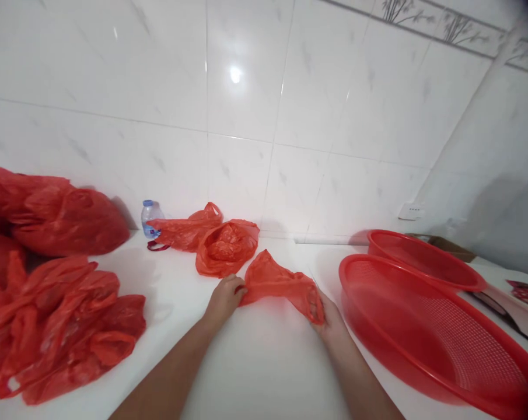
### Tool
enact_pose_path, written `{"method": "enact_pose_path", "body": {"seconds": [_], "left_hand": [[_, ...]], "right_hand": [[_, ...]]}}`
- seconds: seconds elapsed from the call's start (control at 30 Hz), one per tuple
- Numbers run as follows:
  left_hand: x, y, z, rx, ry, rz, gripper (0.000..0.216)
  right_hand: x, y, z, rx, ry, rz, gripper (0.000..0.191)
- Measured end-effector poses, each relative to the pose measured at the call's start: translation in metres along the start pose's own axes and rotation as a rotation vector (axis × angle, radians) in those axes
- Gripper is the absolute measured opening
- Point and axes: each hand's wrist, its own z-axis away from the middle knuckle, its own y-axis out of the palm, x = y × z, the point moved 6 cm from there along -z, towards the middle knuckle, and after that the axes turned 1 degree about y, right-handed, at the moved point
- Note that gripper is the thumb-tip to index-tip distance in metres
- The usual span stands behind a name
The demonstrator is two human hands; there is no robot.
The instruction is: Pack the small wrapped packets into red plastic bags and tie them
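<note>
A crumpled red plastic bag (276, 279) lies on the white counter (255, 361) in front of me, stretched between both hands. My left hand (224, 299) pinches its left end with fingers closed. My right hand (331, 319) grips the bag's right end, partly hidden under the plastic. Behind it sits another open red bag (226, 247), with a third flattened red bag (184, 228) further back.
A heap of red bags (58, 326) and fuller red bags (66, 219) fill the left. A small water bottle (150, 216) stands by the tiled wall. Two red mesh baskets (425, 326) sit at right, a knife (504, 315) and a wall socket (410, 210) beyond.
</note>
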Motion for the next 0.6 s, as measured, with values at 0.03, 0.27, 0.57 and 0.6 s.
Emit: {"method": "enact_pose_path", "body": {"seconds": [0.03, 0.27, 0.57, 0.6], "left_hand": [[0.0, -0.001, 0.001, -0.037, -0.028, 0.02, 0.011], [0.007, -0.003, 0.007, -0.226, -0.21, 0.149, 0.021], [-0.029, 0.014, 0.029, -0.133, -0.206, 0.294, 0.017], [-0.036, 0.017, 0.033, -0.099, -0.208, 0.339, 0.016]], "right_hand": [[0.006, 0.0, 0.0, 0.015, -0.059, -0.035, 0.025], [0.004, 0.015, 0.005, 0.031, -0.195, 0.177, 0.026], [-0.002, 0.085, 0.049, 0.17, -0.827, 1.113, 0.022], [-0.001, 0.087, 0.049, 0.18, -0.858, 1.145, 0.024]]}}
